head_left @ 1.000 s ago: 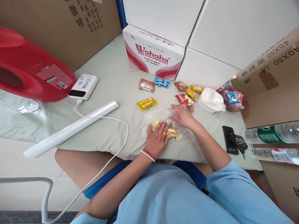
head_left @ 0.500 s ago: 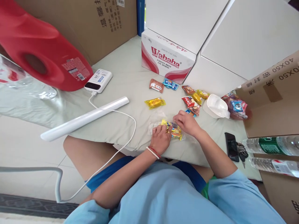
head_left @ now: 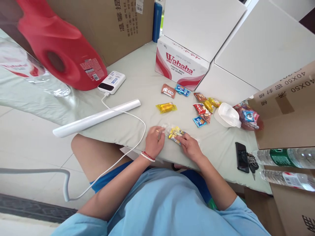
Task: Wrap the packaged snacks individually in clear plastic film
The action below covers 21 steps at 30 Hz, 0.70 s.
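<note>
Clear plastic bag of snacks (head_left: 176,133) is now bunched up small between both hands, near the table's front edge.

A second ago the bag lay flat and spread out; now the left hand (head_left: 154,141) pinches its end at 9 o'clock and the right hand (head_left: 190,148) grips it from 4 o'clock, fingers closed on it. A blue snack packet (head_left: 199,121), uncovered, sits at 2 o'clock, near the white scoop (head_left: 227,115).
</note>
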{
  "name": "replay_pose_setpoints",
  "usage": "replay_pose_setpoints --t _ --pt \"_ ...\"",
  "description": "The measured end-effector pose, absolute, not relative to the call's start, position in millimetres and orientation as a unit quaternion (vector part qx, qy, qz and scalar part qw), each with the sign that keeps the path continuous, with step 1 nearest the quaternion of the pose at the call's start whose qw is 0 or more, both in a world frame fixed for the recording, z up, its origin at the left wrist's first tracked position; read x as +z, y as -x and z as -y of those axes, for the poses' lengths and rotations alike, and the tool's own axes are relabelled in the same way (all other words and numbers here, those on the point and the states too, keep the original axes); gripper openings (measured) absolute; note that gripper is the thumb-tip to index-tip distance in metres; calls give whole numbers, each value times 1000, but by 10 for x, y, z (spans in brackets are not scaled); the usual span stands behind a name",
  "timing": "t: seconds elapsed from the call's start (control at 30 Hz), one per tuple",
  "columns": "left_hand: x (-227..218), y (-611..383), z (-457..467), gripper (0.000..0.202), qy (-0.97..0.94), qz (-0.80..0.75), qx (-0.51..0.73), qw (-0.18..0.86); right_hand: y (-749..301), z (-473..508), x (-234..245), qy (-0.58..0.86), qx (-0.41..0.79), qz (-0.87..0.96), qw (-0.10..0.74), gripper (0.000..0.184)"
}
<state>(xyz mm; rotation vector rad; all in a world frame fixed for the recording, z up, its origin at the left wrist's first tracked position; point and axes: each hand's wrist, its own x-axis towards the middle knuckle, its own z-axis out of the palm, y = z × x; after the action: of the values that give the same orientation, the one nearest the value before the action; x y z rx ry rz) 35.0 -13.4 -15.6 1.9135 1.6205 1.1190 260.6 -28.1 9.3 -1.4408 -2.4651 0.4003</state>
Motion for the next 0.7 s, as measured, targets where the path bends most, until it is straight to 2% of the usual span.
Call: replay_pose_setpoints --t 0.13,0.17,0.3,0.43,0.57,0.7 --pt "-77 -417 -106 56 -650 -667 325 161 -2550 285 210 517 148 839 85 40" --pt "-52 -438 -154 52 -665 -664 299 166 -2546 288 220 513 149 841 86 40" --pt "93 -512 -185 12 -693 -640 242 226 -2563 278 187 492 166 849 99 40" --pt "221 -690 2 20 -745 -583 238 223 -2559 243 149 484 192 845 118 34" --pt "176 -881 132 24 -784 -536 228 215 -2598 232 205 462 260 830 171 25" --pt "59 -901 166 22 -816 -500 232 174 -2812 242 254 477 354 749 295 25"
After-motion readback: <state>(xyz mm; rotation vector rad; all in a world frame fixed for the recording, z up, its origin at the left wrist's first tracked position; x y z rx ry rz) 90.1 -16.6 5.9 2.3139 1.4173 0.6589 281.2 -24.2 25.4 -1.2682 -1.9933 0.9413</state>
